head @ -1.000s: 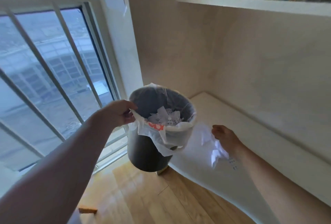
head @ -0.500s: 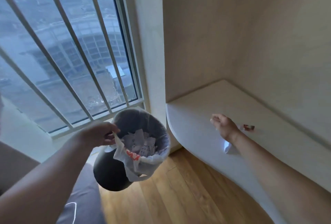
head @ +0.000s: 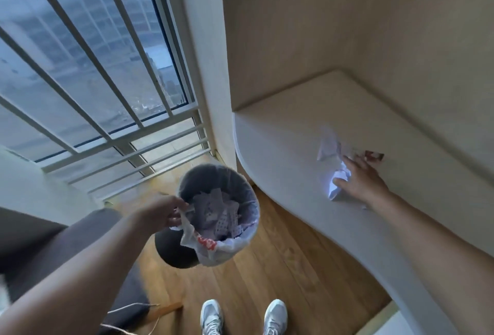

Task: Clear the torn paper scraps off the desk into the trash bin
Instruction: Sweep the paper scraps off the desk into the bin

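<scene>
My left hand (head: pixel 163 213) grips the rim and the white liner of a dark round trash bin (head: pixel 217 201), holding it in the air below the desk edge, left of the desk. Several torn paper scraps (head: pixel 216 213) lie inside it. My right hand (head: pixel 359 178) rests on the white desk (head: pixel 280 147) with fingers spread over a crumpled white scrap (head: pixel 338 182). Another white scrap (head: pixel 327 146) lies just beyond the fingers. A small dark red piece (head: pixel 374 155) sits to its right.
A barred window (head: pixel 88 67) fills the left. Beige walls (head: pixel 347 27) enclose the desk corner. Below are a wooden floor (head: pixel 280 267), my two white shoes (head: pixel 243 316), and a grey upholstered seat (head: pixel 66 241) at the lower left.
The bin has come down and away from the desk edge to below desk level. My right hand has opened out from a fist and now lies spread over the scraps. The view tilted down.
</scene>
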Motion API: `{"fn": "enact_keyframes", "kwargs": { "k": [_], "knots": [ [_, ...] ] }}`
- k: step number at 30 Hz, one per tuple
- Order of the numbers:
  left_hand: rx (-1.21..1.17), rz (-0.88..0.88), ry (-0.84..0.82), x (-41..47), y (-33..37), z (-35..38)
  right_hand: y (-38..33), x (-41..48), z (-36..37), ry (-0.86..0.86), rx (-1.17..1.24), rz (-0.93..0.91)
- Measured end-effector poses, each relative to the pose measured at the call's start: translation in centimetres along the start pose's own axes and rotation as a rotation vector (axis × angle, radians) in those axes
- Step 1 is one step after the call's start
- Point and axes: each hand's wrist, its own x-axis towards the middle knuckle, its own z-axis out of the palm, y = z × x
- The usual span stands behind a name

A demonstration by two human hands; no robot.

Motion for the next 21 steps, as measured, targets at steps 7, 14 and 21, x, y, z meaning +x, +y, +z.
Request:
{"fn": "enact_keyframes", "kwargs": {
  "k": [7, 14, 21],
  "knots": [
    [0.039, -0.006, 0.002, 3.6, -1.6, 5.9, 2.3, 1.6, 2.8, 0.031, 0.054, 0.040],
    [0.056, -0.069, -0.039, 7.1, -3.3, 9.1, 2.1, 0.4, 2.3, 0.223, 0.092, -0.138],
    [0.040, -0.070, -0.054, 9.0, -3.9, 11.9, 7.9, 3.7, -4.5, 0.489, 0.218, -0.004]
  ]
}}
